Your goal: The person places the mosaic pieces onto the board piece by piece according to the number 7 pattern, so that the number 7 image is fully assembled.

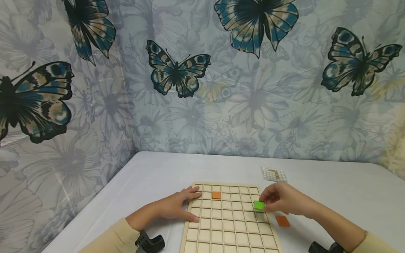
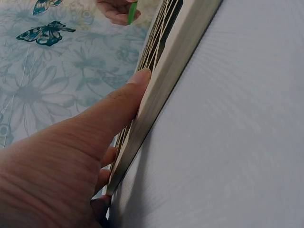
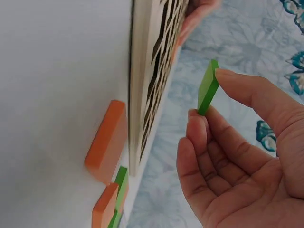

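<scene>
A wooden grid board (image 1: pixel 223 213) lies on the table. My left hand (image 1: pixel 175 205) rests on its left edge with fingers spread, the thumb (image 2: pixel 140 78) touching the rim in the left wrist view. Above the board's right side, my right hand (image 1: pixel 286 198) pinches a green square tile (image 1: pixel 258 205) between thumb and fingertips. In the right wrist view, the green tile (image 3: pixel 209 88) is held clear of the board. One orange tile (image 1: pixel 216 195) sits in a cell near the board's far edge.
Right of the board, an orange tile (image 1: pixel 282 221) lies on the white table (image 1: pixel 164 168). Another orange tile (image 3: pixel 104 206) and a green tile (image 3: pixel 121 183) are close together there. A small card with a printed grid (image 1: pixel 274 174) lies beyond the board's far right corner.
</scene>
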A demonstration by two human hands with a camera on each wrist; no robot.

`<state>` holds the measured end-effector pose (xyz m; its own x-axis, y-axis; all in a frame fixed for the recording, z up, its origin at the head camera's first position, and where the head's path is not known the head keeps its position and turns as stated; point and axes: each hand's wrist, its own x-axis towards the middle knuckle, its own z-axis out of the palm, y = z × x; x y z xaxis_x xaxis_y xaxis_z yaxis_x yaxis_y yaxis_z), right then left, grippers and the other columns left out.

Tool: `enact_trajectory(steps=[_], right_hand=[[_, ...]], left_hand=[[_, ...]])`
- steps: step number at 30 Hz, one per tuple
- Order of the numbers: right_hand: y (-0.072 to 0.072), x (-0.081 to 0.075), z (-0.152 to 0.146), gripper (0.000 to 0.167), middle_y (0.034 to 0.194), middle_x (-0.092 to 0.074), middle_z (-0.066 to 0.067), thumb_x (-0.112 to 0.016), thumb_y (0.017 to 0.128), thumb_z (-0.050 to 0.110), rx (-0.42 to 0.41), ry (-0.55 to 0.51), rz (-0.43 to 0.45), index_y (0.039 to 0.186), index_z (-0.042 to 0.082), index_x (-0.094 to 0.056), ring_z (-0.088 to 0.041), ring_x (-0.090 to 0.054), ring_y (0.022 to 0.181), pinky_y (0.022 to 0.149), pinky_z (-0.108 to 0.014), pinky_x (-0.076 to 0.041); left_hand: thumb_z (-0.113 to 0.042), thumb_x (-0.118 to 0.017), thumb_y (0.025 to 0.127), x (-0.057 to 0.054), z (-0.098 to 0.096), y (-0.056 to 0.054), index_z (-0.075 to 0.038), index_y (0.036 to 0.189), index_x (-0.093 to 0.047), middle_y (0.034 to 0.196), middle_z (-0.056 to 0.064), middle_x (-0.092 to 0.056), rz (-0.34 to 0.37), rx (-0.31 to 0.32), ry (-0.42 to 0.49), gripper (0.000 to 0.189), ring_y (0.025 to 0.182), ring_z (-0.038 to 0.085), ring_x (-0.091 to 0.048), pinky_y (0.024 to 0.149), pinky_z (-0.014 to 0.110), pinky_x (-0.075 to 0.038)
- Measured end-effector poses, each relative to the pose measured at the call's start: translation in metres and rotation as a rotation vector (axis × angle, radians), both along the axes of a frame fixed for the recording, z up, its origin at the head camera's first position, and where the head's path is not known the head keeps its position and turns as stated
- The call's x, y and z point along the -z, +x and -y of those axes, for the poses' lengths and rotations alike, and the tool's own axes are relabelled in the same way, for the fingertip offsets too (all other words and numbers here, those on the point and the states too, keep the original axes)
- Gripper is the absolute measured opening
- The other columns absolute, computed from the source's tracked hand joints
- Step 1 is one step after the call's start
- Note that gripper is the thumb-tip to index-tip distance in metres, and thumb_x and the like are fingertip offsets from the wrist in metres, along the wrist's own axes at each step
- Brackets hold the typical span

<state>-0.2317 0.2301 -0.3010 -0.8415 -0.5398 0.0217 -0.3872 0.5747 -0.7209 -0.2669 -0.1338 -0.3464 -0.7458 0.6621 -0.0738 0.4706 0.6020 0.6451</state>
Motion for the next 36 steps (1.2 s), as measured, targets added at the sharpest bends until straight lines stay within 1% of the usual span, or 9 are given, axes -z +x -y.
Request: enact_trajectory(steps=[5,10,21,27,33,36], right_hand=[[-0.006,-0.001,0.011,0.027,0.082,-0.066,-0.003,-0.076,0.075,0.019,-0.001,-0.004,-0.010,0.092,0.000,-0.067,-0.006,-0.058,0.069,0.061,-0.021,-0.050],[-0.011,-0.001,0.023,0.024,0.080,-0.065,-0.002,-0.076,0.076,0.017,-0.013,0.005,-0.025,0.091,0.001,-0.068,-0.005,-0.057,0.068,0.060,-0.021,-0.050],[-0.026,0.000,0.044,0.021,0.079,-0.066,-0.002,-0.076,0.075,0.015,-0.030,0.001,-0.059,0.088,0.002,-0.069,-0.008,-0.056,0.068,0.060,-0.021,-0.050],[-0.031,0.001,0.052,0.019,0.079,-0.066,-0.002,-0.076,0.075,0.015,-0.039,0.003,-0.058,0.087,0.001,-0.068,-0.009,-0.058,0.068,0.060,-0.022,-0.050],[-0.037,0.000,0.059,0.019,0.079,-0.067,-0.004,-0.076,0.075,0.011,-0.026,-0.014,-0.031,0.087,-0.001,-0.068,-0.012,-0.060,0.070,0.061,-0.023,-0.052],[-0.041,0.001,0.062,0.019,0.078,-0.067,-0.004,-0.076,0.075,0.010,-0.025,-0.011,-0.038,0.087,-0.001,-0.068,-0.013,-0.061,0.071,0.061,-0.023,-0.052]], left_hand=[[-0.041,-0.073,0.079,-0.002,-0.001,0.000,-0.017,0.145,-0.037,0.157,0.003,-0.017,-0.004,-0.006,-0.003,0.079,0.146,0.030,-0.005,0.113,0.059,-0.013],[-0.040,-0.073,0.079,-0.002,-0.001,0.000,-0.017,0.144,-0.037,0.157,0.003,-0.017,-0.012,-0.005,-0.001,0.078,0.146,0.029,-0.006,0.113,0.059,-0.012],[-0.041,-0.073,0.078,-0.001,-0.001,0.000,-0.016,0.144,-0.037,0.157,0.004,-0.017,-0.008,-0.003,0.004,0.079,0.146,0.029,-0.005,0.113,0.059,-0.012],[-0.040,-0.073,0.078,-0.001,-0.001,0.001,-0.015,0.144,-0.037,0.156,0.004,-0.018,-0.007,-0.006,0.003,0.079,0.146,0.030,-0.005,0.113,0.059,-0.012],[-0.039,-0.074,0.078,0.000,-0.001,0.001,-0.015,0.144,-0.038,0.156,0.005,-0.018,-0.003,-0.008,0.008,0.079,0.146,0.031,-0.005,0.113,0.059,-0.012],[-0.039,-0.074,0.078,0.001,-0.001,0.001,-0.015,0.144,-0.037,0.156,0.004,-0.018,0.000,-0.006,0.010,0.079,0.146,0.031,-0.005,0.113,0.059,-0.012]])
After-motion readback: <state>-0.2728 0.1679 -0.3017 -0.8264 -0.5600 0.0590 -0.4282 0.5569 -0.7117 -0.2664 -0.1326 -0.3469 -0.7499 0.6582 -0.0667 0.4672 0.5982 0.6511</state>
